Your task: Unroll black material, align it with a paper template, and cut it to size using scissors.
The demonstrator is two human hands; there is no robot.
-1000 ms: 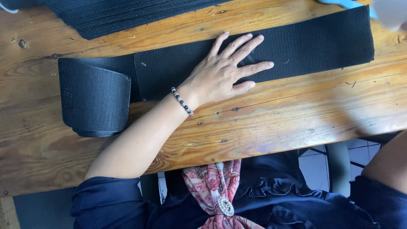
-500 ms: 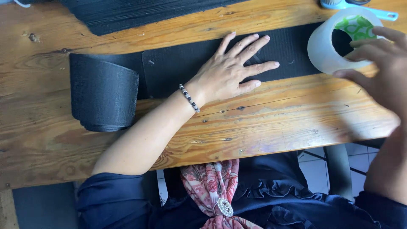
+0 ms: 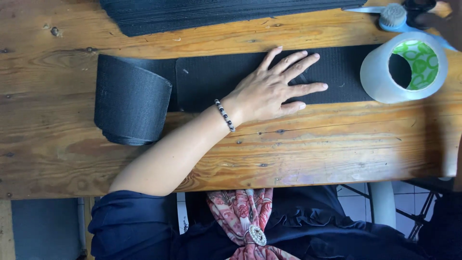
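Observation:
My left hand (image 3: 269, 89) lies flat, fingers spread, on a wide black woven strip (image 3: 207, 82) stretched across the wooden table (image 3: 313, 154). A beaded bracelet (image 3: 224, 115) is on that wrist. The strip runs off a thick black roll (image 3: 130, 106) at the left. A roll of clear tape (image 3: 385, 72) with a green-patterned core stands on the strip's right end. My right hand (image 3: 445, 21) is a blur at the top right corner, by the black handles of scissors (image 3: 416, 6); its fingers are not clear.
A stack of black woven strips (image 3: 216, 12) lies along the table's far edge. A small blue round brush (image 3: 394, 17) rests beside the scissors. Below the table's near edge are my dark clothes, a patterned scarf (image 3: 240, 212) and tiled floor.
My right hand has set the tape roll down on the strip's right end and moved up to the scissors. My left hand stays flat on the strip.

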